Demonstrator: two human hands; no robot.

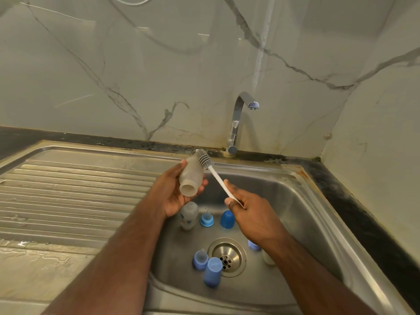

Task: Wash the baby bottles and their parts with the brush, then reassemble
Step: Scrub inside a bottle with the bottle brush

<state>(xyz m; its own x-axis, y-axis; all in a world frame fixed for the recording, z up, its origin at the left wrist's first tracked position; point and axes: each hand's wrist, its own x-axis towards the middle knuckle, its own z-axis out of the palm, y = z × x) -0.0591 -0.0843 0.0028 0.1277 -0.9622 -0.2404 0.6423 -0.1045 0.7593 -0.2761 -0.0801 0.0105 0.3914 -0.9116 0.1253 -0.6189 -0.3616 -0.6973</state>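
Observation:
My left hand (172, 192) grips a cloudy, capless baby bottle (190, 177) above the sink, its open mouth turned toward me. My right hand (250, 212) holds the white handle of a bottle brush (205, 160). The grey bristle head lies against the bottle's far end, outside it. In the basin below stand a second bottle (189, 215), a blue teat with ring (206, 219), a blue cap (227, 219), another teat ring (200, 259) and another cap (213, 271).
The steel sink (306, 214) has a drain (227, 254) in its middle. A chrome tap (238, 119) stands at the back, with no water running. A ribbed draining board (75, 196) lies to the left. My right forearm partly hides a blue part (253, 245) and a pale bottle (268, 258).

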